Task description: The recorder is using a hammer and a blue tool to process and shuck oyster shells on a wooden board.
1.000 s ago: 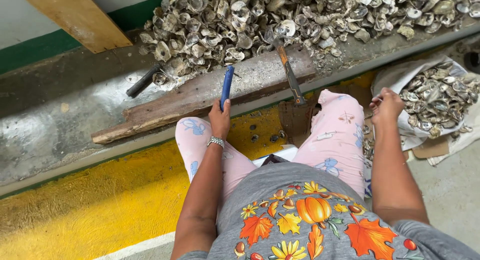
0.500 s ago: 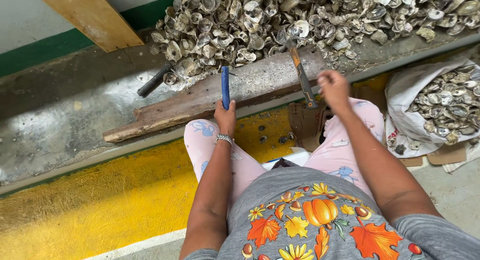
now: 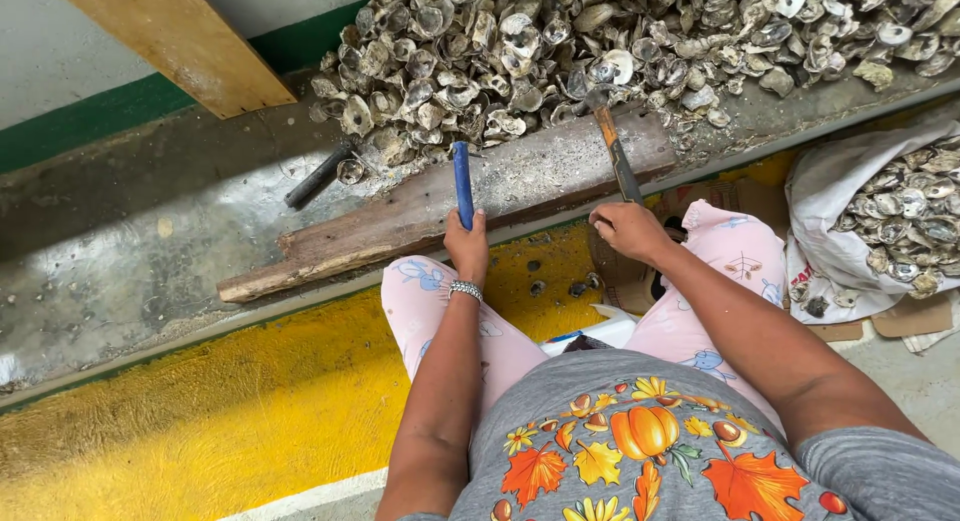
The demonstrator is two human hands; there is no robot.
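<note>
Your right hand (image 3: 628, 229) has come in from the sack of shells (image 3: 905, 221) and now clamps its fingers on the hammer handle (image 3: 617, 161); your left hand (image 3: 467, 249) grips the blue-handled tool (image 3: 462, 184). Both tools rest on the wooden plank (image 3: 420, 216) on the desk (image 3: 130, 241), the oyster shell pile (image 3: 600, 41) heaped just behind.

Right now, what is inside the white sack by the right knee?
The white sack holds grey oyster shells, heaped to its open mouth. Only the top layer shows; anything deeper is covered by shells and the sack's cloth. Flattened cardboard pokes out from under it.
</note>
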